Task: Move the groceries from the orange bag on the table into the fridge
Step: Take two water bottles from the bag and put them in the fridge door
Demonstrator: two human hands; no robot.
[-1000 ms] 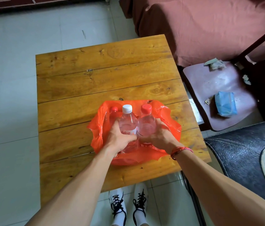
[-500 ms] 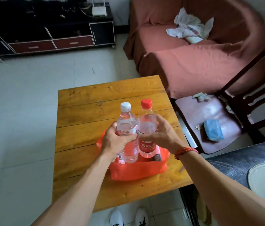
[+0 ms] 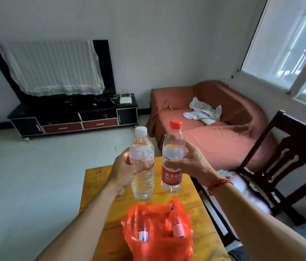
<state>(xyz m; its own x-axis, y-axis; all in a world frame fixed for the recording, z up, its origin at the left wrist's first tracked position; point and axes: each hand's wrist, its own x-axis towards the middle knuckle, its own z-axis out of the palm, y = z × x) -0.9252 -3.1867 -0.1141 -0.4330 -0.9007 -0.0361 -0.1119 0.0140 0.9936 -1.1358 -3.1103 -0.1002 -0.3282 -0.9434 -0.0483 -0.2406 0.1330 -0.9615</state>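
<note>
My left hand point(image 3: 127, 170) grips a clear water bottle with a white cap point(image 3: 142, 166) around its middle. My right hand point(image 3: 189, 162) grips a second water bottle with a red cap and red label point(image 3: 172, 159). Both bottles are upright and held side by side in the air above the wooden table point(image 3: 95, 185). Below them the orange bag point(image 3: 159, 245) sits open on the table near its front edge, with two more small bottles point(image 3: 142, 230) standing inside it. No fridge is in view.
A dark wooden chair point(image 3: 283, 166) stands close to the table's right side. Behind it is a sofa under a red cover point(image 3: 214, 132). A low black TV cabinet point(image 3: 73, 117) lines the far wall, with open tiled floor point(image 3: 35, 176) to the left.
Both hands have lifted the two bottles up out of the orange bag and clear above the table. My head has tilted up, so the far wall and window now show.
</note>
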